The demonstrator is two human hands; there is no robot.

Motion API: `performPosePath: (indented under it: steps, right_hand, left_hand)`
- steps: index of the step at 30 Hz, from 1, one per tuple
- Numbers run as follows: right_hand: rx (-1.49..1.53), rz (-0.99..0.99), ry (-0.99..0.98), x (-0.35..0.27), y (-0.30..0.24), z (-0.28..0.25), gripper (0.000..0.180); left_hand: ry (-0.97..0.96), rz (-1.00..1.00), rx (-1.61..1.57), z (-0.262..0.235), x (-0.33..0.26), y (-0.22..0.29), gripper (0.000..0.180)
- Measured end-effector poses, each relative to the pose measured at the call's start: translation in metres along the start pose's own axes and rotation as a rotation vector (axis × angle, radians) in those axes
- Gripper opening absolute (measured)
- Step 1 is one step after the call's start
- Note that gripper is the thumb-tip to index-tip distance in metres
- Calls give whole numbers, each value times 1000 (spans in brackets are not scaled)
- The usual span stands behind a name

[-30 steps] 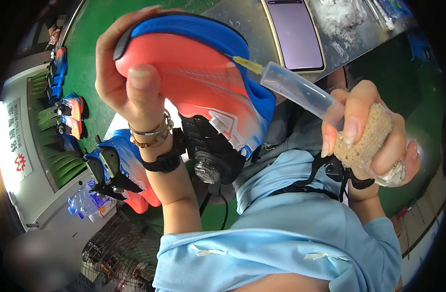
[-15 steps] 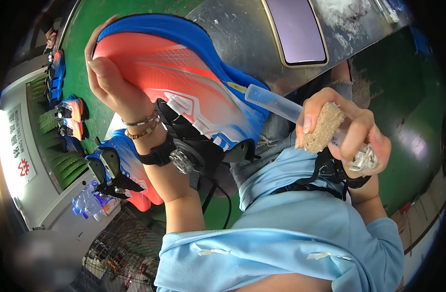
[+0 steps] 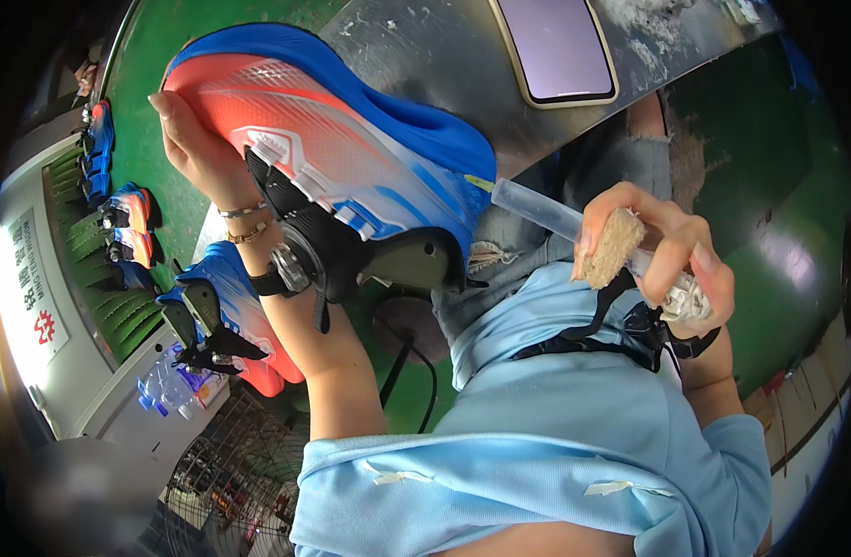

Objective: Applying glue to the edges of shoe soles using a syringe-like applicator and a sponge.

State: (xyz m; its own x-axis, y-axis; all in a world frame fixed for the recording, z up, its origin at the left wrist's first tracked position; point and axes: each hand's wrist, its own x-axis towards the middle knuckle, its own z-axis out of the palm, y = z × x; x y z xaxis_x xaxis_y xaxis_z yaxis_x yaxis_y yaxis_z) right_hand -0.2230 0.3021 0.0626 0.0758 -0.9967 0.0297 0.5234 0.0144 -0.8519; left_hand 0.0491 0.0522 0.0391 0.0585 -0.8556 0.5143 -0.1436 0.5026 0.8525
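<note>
Overhead, a grey metal worktop (image 3: 425, 65) with scuffed, powdery patches fills the upper middle of the view, and a flat rectangular screen (image 3: 555, 46) with a pale frame lies near its far edge. Green floor (image 3: 760, 158) spreads to the right of it and along its left edge. At the left runs a green ribbed conveyor (image 3: 119, 306) carrying several blue and orange shoes (image 3: 133, 227) in a row, with a white machine housing (image 3: 35, 306) beside it; a tall white label with red marks sits on that housing's side. A wire basket (image 3: 221, 473) stands at the lower left, just beside a crumpled clear plastic bottle (image 3: 170, 390).

The left hand (image 3: 198, 153) is clamped around the toe end of a blue and orange sports shoe (image 3: 351, 158), held up sole outward above the worktop's near edge, with a dark last showing at its heel. The right hand (image 3: 657, 246) is closed on a clear plastic syringe (image 3: 537, 209) and a rough tan block (image 3: 611, 246) together; the syringe's yellow tip nearly touches the shoe's heel edge.
</note>
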Motion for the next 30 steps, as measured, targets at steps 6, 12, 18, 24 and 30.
performPosePath:
  steps: [6,12,18,24,30]
  right_hand:
    - [-54,11,36,-2,2,-1,53]
    - [-93,5,28,0,3,1,52]
    - [-66,-75,23,3,7,0,51]
    - [-60,-23,33,5,9,3,49]
    - [-107,-65,52,9,19,9,48]
  left_hand:
    - [36,-109,9,-11,-8,-13,45]
    - [81,-339,56,-20,-26,-20,42]
    - [187,-675,-93,-40,-52,-19,37]
    - [214,-688,-56,-62,-84,1,31]
    - [247,-850,31,-98,-135,43,26]
